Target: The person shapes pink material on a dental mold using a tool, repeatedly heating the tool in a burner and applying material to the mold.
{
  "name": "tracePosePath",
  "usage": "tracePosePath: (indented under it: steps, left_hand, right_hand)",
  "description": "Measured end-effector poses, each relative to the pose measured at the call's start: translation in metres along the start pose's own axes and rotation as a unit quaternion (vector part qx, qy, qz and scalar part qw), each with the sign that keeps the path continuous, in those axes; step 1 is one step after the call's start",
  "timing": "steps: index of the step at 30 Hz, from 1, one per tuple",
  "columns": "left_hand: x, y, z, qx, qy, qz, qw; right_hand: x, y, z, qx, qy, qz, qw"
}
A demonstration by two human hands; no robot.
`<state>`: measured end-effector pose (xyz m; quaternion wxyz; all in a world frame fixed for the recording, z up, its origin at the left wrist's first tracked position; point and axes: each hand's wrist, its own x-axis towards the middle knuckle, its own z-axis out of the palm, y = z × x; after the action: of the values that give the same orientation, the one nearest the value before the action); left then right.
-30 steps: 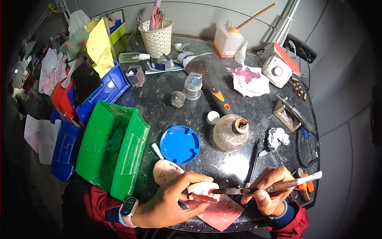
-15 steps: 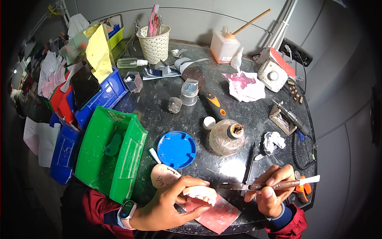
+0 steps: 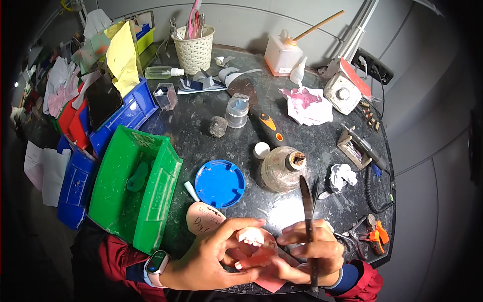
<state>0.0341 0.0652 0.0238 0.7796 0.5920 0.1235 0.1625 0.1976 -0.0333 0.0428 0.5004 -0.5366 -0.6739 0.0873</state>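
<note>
At the near edge of the bench (image 3: 322,146), a pink-and-white dental cast (image 3: 254,240) is gripped in the left hand (image 3: 216,259). Just to its right, a thin metal blade (image 3: 307,211) is clamped in the right hand (image 3: 312,251), its long axis pointing far.

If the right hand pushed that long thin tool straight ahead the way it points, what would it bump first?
Probably the round brownish jar. The right hand holds the thin tool pointing away from the person, its tip beside the jar; depth is unclear, so it might slip past.
</note>
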Motion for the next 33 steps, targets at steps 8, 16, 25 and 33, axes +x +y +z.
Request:
tracePosePath:
  steps: [8, 16, 25, 33]
  left_hand:
    - [0.002, -0.001, 0.000, 0.034, -0.006, 0.014, 0.999]
    - [0.004, -0.005, 0.000, 0.044, -0.009, 0.022, 0.999]
    - [0.002, -0.005, -0.001, 0.068, -0.007, 0.017, 0.998]
    - [0.003, -0.006, -0.001, 0.067, -0.012, 0.015, 0.998]
  right_hand:
    - [-0.002, 0.004, 0.005, 0.014, -0.013, 0.023, 1.000]
    - [-0.004, 0.010, 0.017, 0.043, 0.077, -0.018, 0.996]
    - [-0.003, 0.008, 0.012, 0.017, 0.049, -0.013, 0.999]
    - [-0.002, 0.007, 0.012, -0.048, 0.054, -0.009, 0.997]
